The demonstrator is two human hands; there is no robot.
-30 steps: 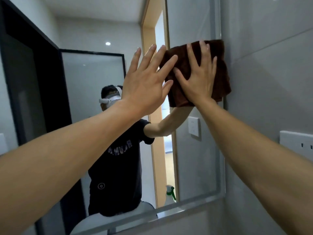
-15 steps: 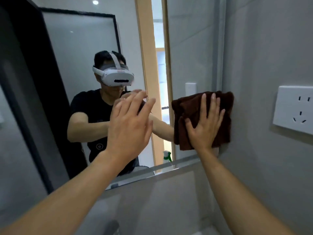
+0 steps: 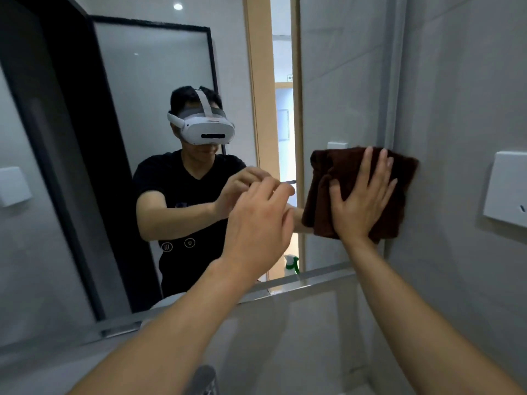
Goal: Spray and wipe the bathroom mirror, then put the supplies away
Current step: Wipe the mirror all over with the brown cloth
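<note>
A dark brown folded microfibre cloth [image 3: 356, 192] is pressed flat against the frameless wall mirror [image 3: 159, 132] at its lower right edge by the right hand [image 3: 360, 201], fingers straight and spread. The left hand [image 3: 258, 223] is held just in front of the glass, fingers loosely curled, nothing held. A white spray bottle with green trigger [image 3: 291, 265] is seen only as a reflection. Judgement: even palm pressure and overlapping passes are advised, with the corner strip beside the grey tiled wall [image 3: 456, 95] covered.
</note>
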